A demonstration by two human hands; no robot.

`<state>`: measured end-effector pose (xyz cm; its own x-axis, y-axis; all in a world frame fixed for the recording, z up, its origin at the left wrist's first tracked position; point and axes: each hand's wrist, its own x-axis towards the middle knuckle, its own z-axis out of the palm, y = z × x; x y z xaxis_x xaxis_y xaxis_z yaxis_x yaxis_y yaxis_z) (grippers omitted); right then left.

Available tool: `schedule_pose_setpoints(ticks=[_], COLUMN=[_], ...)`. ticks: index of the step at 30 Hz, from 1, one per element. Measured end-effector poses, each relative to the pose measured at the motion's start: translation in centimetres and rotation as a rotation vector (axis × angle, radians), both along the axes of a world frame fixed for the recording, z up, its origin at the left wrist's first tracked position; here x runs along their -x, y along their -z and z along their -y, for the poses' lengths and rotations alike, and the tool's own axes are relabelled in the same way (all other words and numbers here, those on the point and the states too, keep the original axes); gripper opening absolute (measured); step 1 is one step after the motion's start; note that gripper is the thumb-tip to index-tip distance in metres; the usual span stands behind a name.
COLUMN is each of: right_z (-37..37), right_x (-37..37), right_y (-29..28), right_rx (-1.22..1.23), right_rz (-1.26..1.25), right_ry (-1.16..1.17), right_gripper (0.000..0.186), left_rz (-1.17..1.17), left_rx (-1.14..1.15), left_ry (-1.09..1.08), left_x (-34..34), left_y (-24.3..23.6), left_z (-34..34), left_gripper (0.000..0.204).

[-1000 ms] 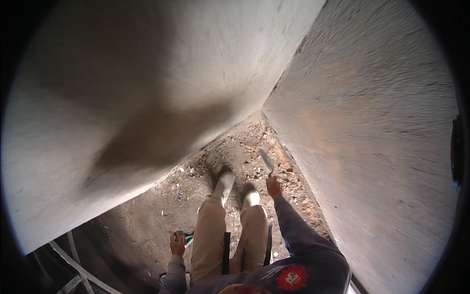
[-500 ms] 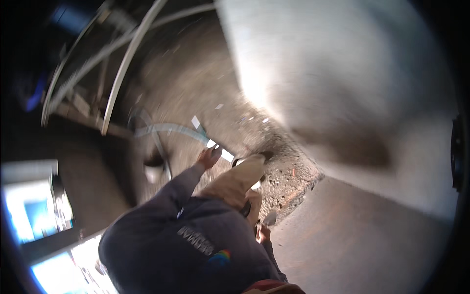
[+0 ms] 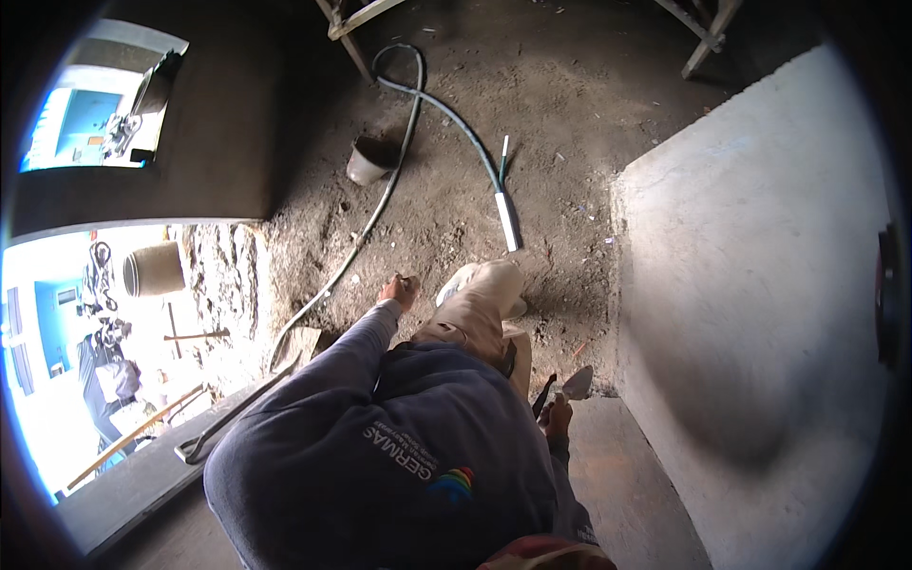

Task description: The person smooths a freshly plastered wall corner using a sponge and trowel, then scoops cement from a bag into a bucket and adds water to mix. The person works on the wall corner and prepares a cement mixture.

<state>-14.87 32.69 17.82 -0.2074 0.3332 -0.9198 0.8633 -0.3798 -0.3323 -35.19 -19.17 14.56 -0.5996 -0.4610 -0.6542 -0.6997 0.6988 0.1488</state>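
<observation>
My right hand is closed around a trowel, low at the right of my body. The trowel's pointed metal blade sticks out ahead, near the foot of the pale wall. A slim black piece shows beside the same hand; whether it belongs to the trowel I cannot tell. My left hand hangs over the dirt floor with its fingers curled in, next to my bent knee. What it holds, if anything, is too small to make out.
A hose loops over the dirt ground. A bucket lies tipped beside it, and a white strip lies ahead. The pale wall bounds the right. Wooden legs stand far off; a shovel handle lies left.
My view has swung right round to face the ground ahead, and the blur is gone. The bucket, hose and left doorway now show clearly. The trowel stays in my right hand.
</observation>
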Motion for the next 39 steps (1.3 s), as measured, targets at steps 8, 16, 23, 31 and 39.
schedule_pose_setpoints(ticks=[8, 16, 23, 31, 39], right_z=[5.2, 10.7, 20.5, 32.4, 39.8], right_x=[9.0, 20.0, 27.4, 27.3, 28.4], right_y=[-2.7, -5.1, -5.2, 0.5, -0.5], right_rx=[0.159, -0.028, -0.101, -0.027, -0.089], right_rz=[0.113, 0.070, 0.160, 0.213, 0.365], right_ry=[-0.469, -0.790, -0.897, -1.057, -1.293], right_gripper=[0.029, 0.027, 0.025, 0.033, 0.064], left_rz=[0.096, 0.250, 0.535, -0.008, -0.599], left_rx=[0.104, -0.009, -0.066, -0.322, -0.354], left_ry=[-0.209, -0.391, -0.266, -0.349, -0.885], left_x=[-4.1, -1.4, -1.2, 12.1, 38.3], left_y=[1.2, 4.7, 12.6, 25.9, 36.9], left_z=[10.9, 15.7, 21.5, 30.7, 37.6], left_gripper=[0.085, 0.070, 0.088, 0.069, 0.066])
